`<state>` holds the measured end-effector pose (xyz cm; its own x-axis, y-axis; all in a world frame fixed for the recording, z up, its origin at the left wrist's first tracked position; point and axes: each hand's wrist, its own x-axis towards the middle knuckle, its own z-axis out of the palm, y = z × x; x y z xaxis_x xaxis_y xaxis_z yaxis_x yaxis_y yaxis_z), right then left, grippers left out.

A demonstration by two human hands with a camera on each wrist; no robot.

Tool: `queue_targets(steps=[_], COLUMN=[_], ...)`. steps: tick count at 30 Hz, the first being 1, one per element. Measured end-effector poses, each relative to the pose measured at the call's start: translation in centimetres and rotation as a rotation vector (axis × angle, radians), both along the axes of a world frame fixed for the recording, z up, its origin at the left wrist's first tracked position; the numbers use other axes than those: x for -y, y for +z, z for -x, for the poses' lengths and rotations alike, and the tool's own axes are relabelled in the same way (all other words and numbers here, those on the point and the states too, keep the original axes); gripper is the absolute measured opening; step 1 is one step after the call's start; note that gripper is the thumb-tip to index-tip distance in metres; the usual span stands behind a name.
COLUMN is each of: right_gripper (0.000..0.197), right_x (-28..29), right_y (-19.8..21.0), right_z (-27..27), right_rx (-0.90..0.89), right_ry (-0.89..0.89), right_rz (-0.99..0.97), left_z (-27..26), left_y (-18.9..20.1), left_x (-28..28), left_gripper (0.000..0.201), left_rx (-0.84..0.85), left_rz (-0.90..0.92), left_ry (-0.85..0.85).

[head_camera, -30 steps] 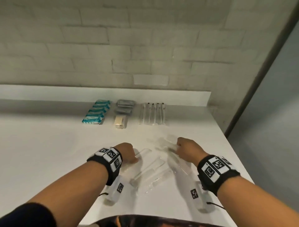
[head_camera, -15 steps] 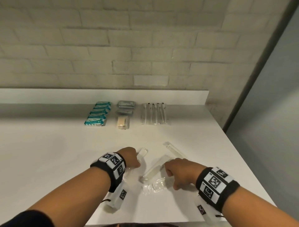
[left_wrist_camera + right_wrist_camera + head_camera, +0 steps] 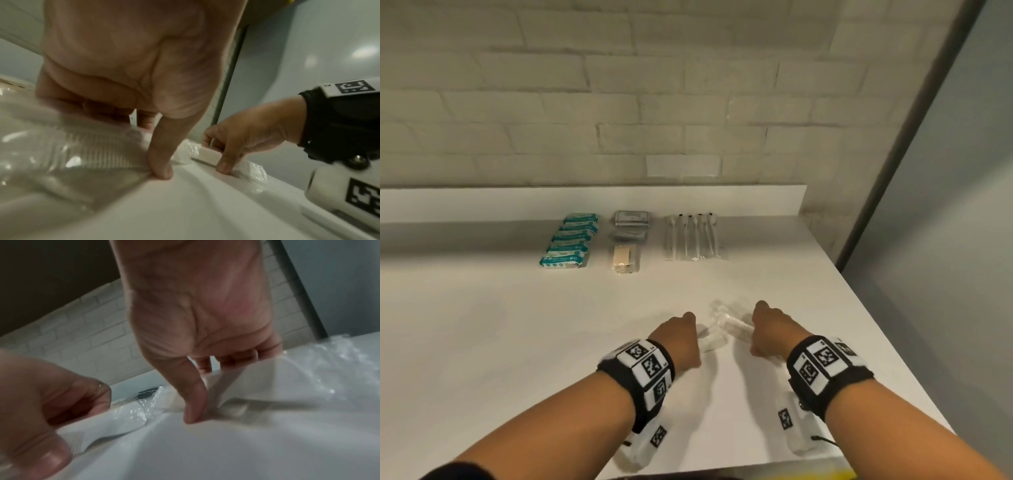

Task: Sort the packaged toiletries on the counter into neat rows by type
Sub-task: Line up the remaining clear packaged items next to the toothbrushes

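Several clear-wrapped combs (image 3: 726,327) lie bunched together on the white counter (image 3: 517,342), between my two hands. My left hand (image 3: 686,334) grips the left end of the bunch; in the left wrist view its thumb (image 3: 160,164) and curled fingers pinch a comb packet (image 3: 82,154). My right hand (image 3: 765,327) grips the right end, thumb (image 3: 194,404) down on the counter and fingers curled over a packet (image 3: 267,386). The fingertips are hidden in the head view.
Along the back ledge stand sorted rows: teal packets (image 3: 568,245), grey sachets (image 3: 631,219) with a beige packet (image 3: 625,262) in front, and wrapped toothbrushes (image 3: 693,238). The counter's right edge (image 3: 887,342) runs close to my right wrist.
Both hands moved toward each other and away from me. The scattered comb packets are now drawn into one bunch between them.
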<state>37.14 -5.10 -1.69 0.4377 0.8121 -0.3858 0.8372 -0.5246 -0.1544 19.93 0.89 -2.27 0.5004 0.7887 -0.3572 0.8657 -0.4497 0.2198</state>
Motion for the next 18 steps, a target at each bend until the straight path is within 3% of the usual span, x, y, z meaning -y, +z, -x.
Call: queue_targets(steps=[4,7,14,18], right_gripper=[0.045,0.038,0.042,0.024], right_x=[-0.2,-0.3,-1.8,-3.5], right_y=[0.3,0.7,4.3,5.2], right_z=[-0.6,-1.4,-6.7,-8.9], right_rx=[-0.070,-0.029,-0.053,-0.451], right_ry=[0.000,0.041,0.016,-0.164], right_rz=[0.060,0.056,-0.032,-0.474], left_z=[-0.2,-0.9,-4.0,-6.6], left_y=[0.1,0.5,4.2,5.5], left_x=[-1.2,-1.5,-5.8,-6.9], left_gripper=[0.055,0.037,0.025,0.014], left_rx=[-0.003,0.026,0.667,0.897], left_rz=[0.130,0.135,0.188,0.295], left_ry=[0.020,-0.030,0.199,0.253])
